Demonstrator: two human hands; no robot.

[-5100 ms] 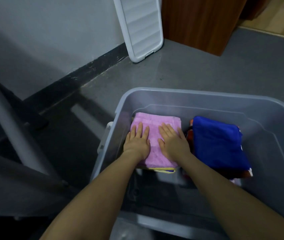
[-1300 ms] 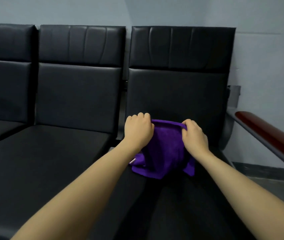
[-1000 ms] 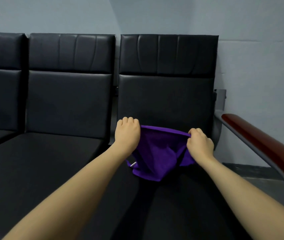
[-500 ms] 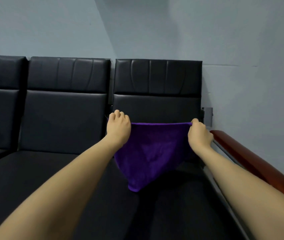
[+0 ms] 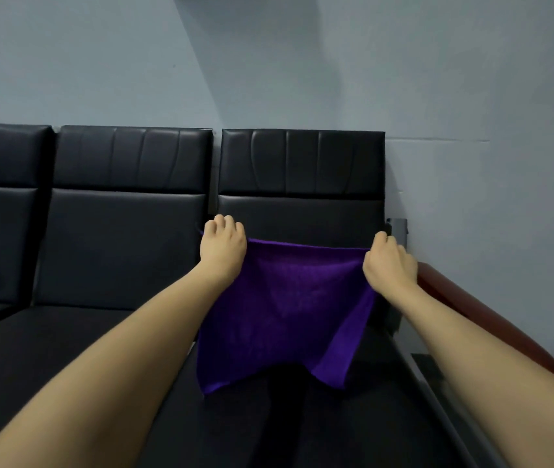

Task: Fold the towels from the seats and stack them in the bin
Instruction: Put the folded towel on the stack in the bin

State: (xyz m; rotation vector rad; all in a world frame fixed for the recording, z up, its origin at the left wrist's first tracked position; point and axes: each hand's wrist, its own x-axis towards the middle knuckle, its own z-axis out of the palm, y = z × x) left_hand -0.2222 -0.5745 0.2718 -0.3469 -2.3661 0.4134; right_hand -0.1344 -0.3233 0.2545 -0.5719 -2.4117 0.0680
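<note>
I hold the purple towel [image 5: 285, 309] up over the rightmost black seat [image 5: 353, 420], stretched flat between my hands. My left hand [image 5: 223, 249] grips its upper left corner with curled fingers [image 5: 225, 224]; my right hand [image 5: 388, 261] pinches the upper right corner. The lower edge hangs free above the seat cushion, beside the reddish-brown armrest [image 5: 478, 315].
</note>
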